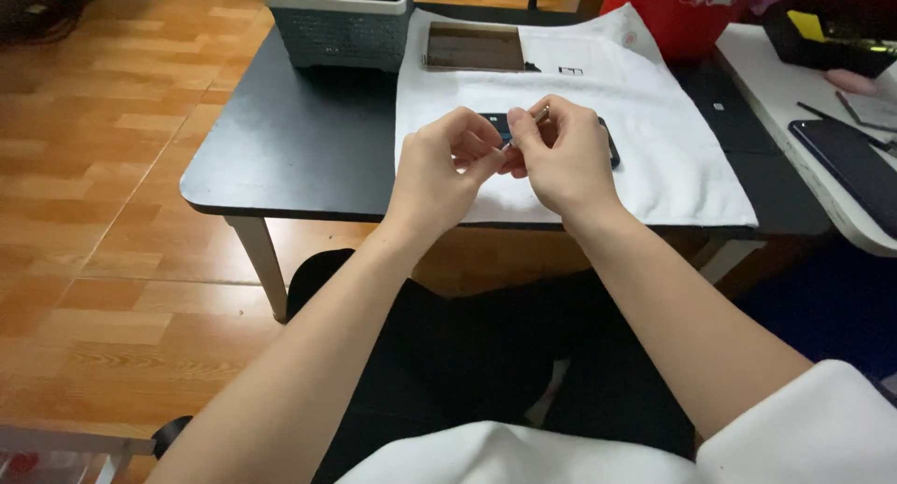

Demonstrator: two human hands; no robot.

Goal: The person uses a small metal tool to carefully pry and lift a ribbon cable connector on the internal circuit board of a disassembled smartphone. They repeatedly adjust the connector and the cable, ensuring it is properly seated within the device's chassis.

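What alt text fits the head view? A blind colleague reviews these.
Both hands, left hand and right hand, pinch a thin metal tool above a dark phone lying on a white cloth on a black table.

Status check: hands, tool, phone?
Left hand and right hand pinch a thin metal tool together. Dark phone flat on white cloth, behind hands. Nothing obstructing.

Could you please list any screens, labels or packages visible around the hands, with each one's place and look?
Dark phone: lying on the white cloth, mostly hidden behind both hands; black, rounded.
Detached screen panel: far edge of the cloth; flat brownish rectangle.
Small label: on the cloth beside that panel; white with dark outline.
Second phone: on the white side table, at the right; dark glossy slab.
Red bag: top, behind the cloth; white print.
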